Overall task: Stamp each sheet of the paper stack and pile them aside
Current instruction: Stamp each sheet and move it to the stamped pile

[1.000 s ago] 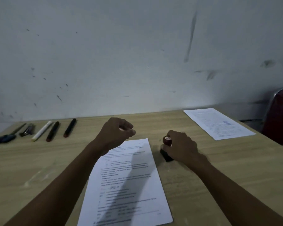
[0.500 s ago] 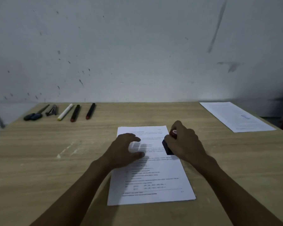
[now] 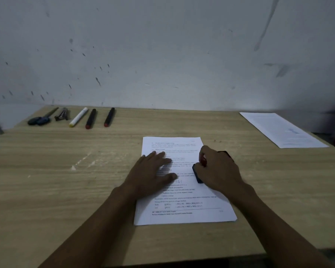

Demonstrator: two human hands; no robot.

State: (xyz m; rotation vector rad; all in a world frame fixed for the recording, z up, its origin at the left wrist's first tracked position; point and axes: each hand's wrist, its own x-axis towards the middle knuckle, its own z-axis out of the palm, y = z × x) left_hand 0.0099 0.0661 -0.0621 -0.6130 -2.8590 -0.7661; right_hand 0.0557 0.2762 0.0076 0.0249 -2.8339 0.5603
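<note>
L hand (image 3: 153, 171) lay flat, fingers spread, on the paper stack (image 3: 184, 207) at mid tabletop (image 3: 66, 190). R hand (image 3: 219, 171) had its grip wrapped round the stamp (image 3: 198, 174), base on the sheet's R side. Stamped sheet (image 3: 278, 128) lay far R.

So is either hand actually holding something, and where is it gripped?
The right hand grips the stamp around its red handle, the dark base on the paper stack. The left hand only lies flat on it.

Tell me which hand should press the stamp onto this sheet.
Right. The right hand already grips the stamp over the sheet's right side, while the left hand lies flat on the sheet, pinning it.
</note>
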